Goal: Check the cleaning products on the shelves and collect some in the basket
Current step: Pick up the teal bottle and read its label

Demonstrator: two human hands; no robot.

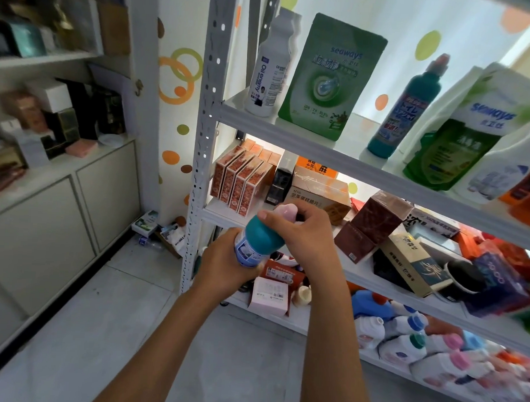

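I hold a teal bottle (258,238) with a pink cap and a pale blue label in front of the white metal shelf unit (308,133). My left hand (225,267) grips its body from below. My right hand (302,229) curls round the neck and cap at the top. On the upper shelf stand a white bottle (270,68), a green Seaways pouch (328,79), a second teal bottle (406,111) and a green-and-white refill pouch (461,138). No basket is in view.
The middle shelf carries orange boxes (239,182), tissue boxes (315,190) and brown cartons (374,224). Several white detergent bottles (403,341) lie on the lowest shelf. A white cabinet (56,211) with boxes stands on the left. Grey tiled floor (118,331) lies below.
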